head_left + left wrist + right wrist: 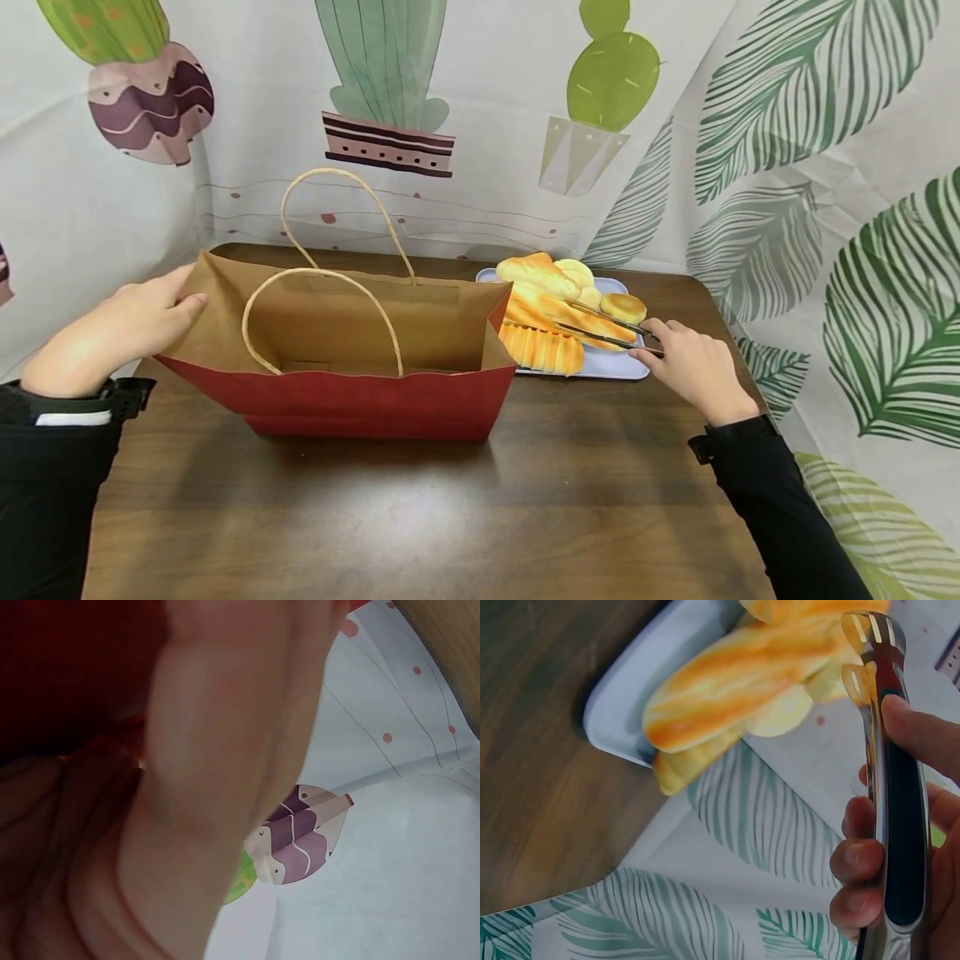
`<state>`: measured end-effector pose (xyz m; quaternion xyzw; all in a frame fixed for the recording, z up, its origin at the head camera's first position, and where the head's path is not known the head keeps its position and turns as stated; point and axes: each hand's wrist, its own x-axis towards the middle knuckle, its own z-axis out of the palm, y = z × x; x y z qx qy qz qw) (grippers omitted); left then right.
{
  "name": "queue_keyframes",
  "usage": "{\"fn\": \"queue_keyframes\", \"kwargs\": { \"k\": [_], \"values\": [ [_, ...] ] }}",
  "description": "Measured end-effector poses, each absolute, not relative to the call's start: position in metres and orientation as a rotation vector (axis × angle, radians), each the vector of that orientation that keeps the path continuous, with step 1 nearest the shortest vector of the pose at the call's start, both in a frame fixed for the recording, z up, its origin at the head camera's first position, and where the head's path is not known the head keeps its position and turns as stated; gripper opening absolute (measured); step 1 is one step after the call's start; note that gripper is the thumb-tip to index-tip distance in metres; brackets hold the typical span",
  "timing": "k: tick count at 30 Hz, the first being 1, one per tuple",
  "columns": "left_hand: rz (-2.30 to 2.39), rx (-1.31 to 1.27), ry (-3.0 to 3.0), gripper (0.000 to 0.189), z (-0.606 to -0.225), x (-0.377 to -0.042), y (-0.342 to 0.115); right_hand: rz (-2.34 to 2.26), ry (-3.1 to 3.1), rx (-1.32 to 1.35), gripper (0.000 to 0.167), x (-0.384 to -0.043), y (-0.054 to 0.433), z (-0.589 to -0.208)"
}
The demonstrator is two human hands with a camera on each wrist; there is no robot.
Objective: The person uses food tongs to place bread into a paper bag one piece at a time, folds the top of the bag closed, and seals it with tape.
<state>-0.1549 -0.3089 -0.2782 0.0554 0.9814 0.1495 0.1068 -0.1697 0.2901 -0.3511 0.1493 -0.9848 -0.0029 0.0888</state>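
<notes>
A red paper bag with a brown inside and two rope handles stands wide open on the table. At its left end, my left hand grips the side, thumb on the rim; up close, the left wrist view shows that hand against dark red paper. My right hand holds metal serving tongs with dark grips. Their tips hover over or touch a long loaf; I cannot tell which. Around it on a pale tray lie a ridged loaf and a round bun.
The brown wooden table runs back to a white cloth backdrop printed with cacti and leaves. The bag's right end partly hides the tray's left side. Pale round pieces of bread lie at the tray's back.
</notes>
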Motion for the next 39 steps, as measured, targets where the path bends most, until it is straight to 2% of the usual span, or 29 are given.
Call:
{"fn": "queue_keyframes", "kwargs": {
  "k": [15, 23, 31, 39],
  "values": [
    [0.458, 0.158, 2.892, 0.055, -0.279, -0.155, -0.31, -0.089, -2.698, 0.54, 0.03, -0.181, 0.282, -0.384],
    [0.457, 0.167, 2.891, 0.054, -0.279, -0.155, -0.31, -0.063, -2.69, 0.58, 0.02, -0.18, 0.28, -0.383],
    [0.458, 0.159, 2.893, 0.053, -0.279, -0.156, -0.311, -0.061, -2.664, 0.587, 0.024, -0.178, 0.281, -0.38],
    [0.46, 0.168, 2.897, 0.052, -0.279, -0.156, -0.31, -0.035, -2.661, 0.587, 0.021, -0.175, 0.283, -0.371]
  ]
}}
